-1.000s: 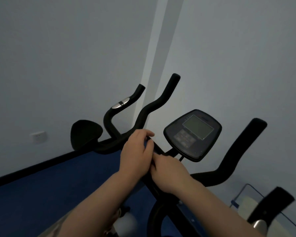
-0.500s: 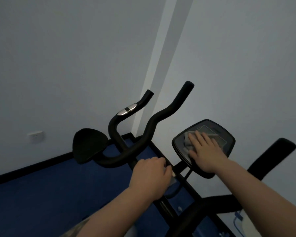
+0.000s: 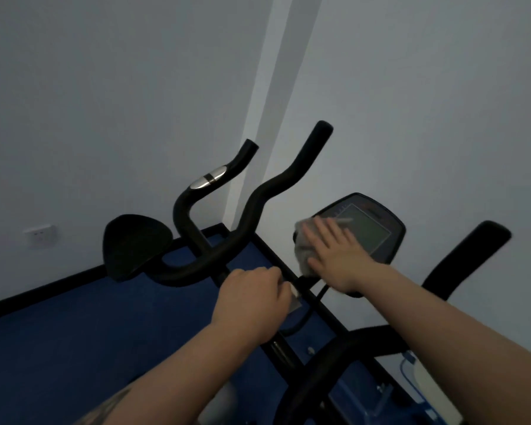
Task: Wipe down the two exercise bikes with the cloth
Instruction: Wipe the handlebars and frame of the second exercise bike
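Stood on blue floor (image 3: 74, 348) near the wall corner: exercise bike (image 3: 258, 207). Pressed flat on its console (image 3: 377, 228), fingers straight: right hand (image 3: 341, 256), grey cloth (image 3: 304, 243) beneath. Curled round the handlebar stem (image 3: 292, 305): left hand (image 3: 252, 302).

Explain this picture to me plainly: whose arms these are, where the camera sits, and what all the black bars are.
The camera is worn on a person's head and looks down at their own arms. The black curved bars are the handlebars of an exercise bike. The dark panel with a screen is the bike's console. The right hand lies flat, pressing a grey cloth against the console's left part to wipe it. The left hand is curled round the bike's frame below the handlebars. Behind are pale walls, a wall socket and a blue floor. A second black bar rises on the right.
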Demonstrator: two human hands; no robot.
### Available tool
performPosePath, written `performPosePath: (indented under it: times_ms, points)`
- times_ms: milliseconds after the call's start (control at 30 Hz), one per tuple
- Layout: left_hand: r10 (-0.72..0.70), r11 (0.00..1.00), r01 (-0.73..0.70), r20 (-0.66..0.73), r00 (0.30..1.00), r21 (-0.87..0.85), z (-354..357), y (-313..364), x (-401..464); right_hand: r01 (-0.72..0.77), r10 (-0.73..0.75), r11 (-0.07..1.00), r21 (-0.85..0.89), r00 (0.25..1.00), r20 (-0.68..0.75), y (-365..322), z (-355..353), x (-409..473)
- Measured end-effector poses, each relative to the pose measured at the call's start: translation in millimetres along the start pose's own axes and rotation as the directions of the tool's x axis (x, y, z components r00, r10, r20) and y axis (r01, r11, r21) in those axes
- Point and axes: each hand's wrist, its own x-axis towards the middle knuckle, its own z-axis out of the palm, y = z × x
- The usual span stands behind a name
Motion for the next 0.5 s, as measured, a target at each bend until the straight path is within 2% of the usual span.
performPosePath:
  times_ms: [67, 100, 200, 300, 367, 500]
  points:
    - [-0.005, 1.0, 0.005, -0.001, 1.0, 0.012, 0.2, -0.4, -0.4, 0.083, -0.08, 0.996, -0.032, 0.993, 0.092, 13.1, 6.3, -18.8]
    - [-0.005, 1.0, 0.005, 0.009, 1.0, 0.015, 0.5, 0.7, -0.3, 0.062, -0.057, 0.997, -0.036, 0.99, 0.127, 24.4, 6.4, -25.9]
    - [0.023, 0.999, -0.024, 0.032, 0.999, 0.041, 0.9, 5.2, 1.7, -0.139, 0.139, 0.99, -0.009, 0.979, 0.148, 46.3, -3.1, -21.8]
    - [0.037, 0.999, -0.038, 0.018, 0.999, 0.031, -1.0, 5.6, 2.4, -0.252, 0.248, 0.966, 0.052, 0.966, 0.074, 30.6, -18.0, 11.1]
    - [0.015, 1.0, -0.015, 0.01, 1.0, -0.019, -2.2, 1.9, 1.0, -0.197, 0.194, 0.976, 0.088, 0.98, 0.038, 11.8, -23.4, 22.6]
    - [0.011, 0.999, -0.011, 0.0, 1.0, -0.042, -3.8, 1.5, -1.4, 0.079, -0.085, 0.995, 0.057, 0.992, 0.096, -0.9, -0.8, -9.1]
